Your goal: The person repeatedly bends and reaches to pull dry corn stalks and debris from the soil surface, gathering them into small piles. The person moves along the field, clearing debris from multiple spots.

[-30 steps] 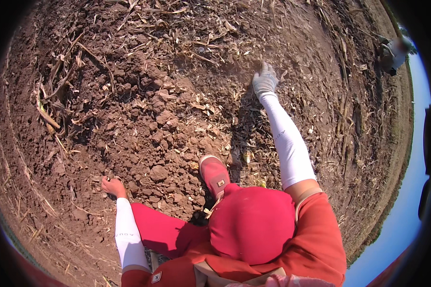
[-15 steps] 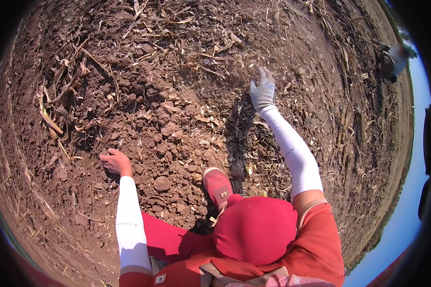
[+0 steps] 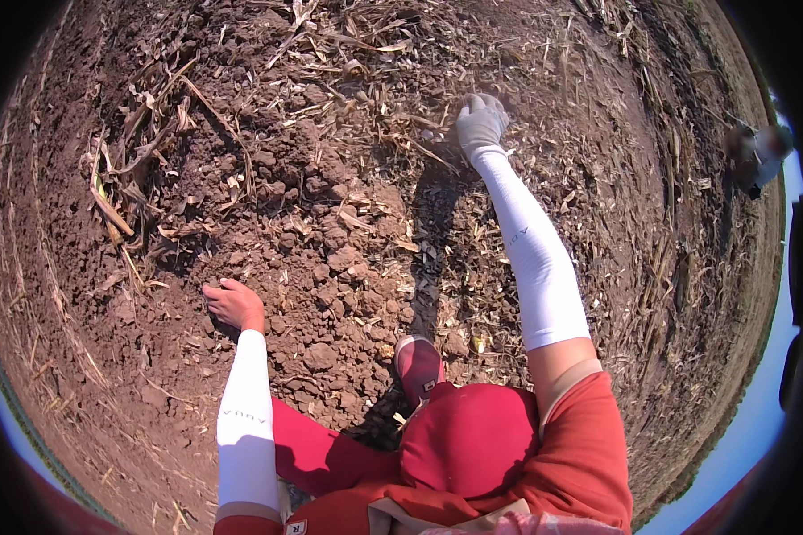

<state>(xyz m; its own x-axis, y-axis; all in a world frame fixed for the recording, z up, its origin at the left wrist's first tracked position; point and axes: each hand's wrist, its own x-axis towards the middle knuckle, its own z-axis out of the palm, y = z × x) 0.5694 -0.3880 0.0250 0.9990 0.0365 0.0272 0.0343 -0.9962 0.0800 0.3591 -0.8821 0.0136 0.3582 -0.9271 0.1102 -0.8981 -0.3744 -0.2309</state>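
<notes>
My left hand [image 3: 235, 304], bare, leans on the loose brown soil with thumb and fingers apart; nothing shows in it. Farther out on the right, my right hand [image 3: 482, 122] wears a pale grey glove. Its fingers curl down against ground strewn with dry straw bits, and the palm side is hidden. If anything is in those fingers, I cannot make it out. Clods of dry soil [image 3: 319, 358] lie between the two arms.
My red boot [image 3: 418, 368] and bent red-clad knee [image 3: 468, 441] are close in front of me. Dry stalks and leaves [image 3: 138, 165] lie at the left. A small yellowish piece [image 3: 481, 342] rests right of the boot. Another person [image 3: 760, 158] is at the far right.
My right hand has moved farther forward and slightly left, and its fingers, spread before, are now curled down. My left hand stays on the soil. The view has shifted a little.
</notes>
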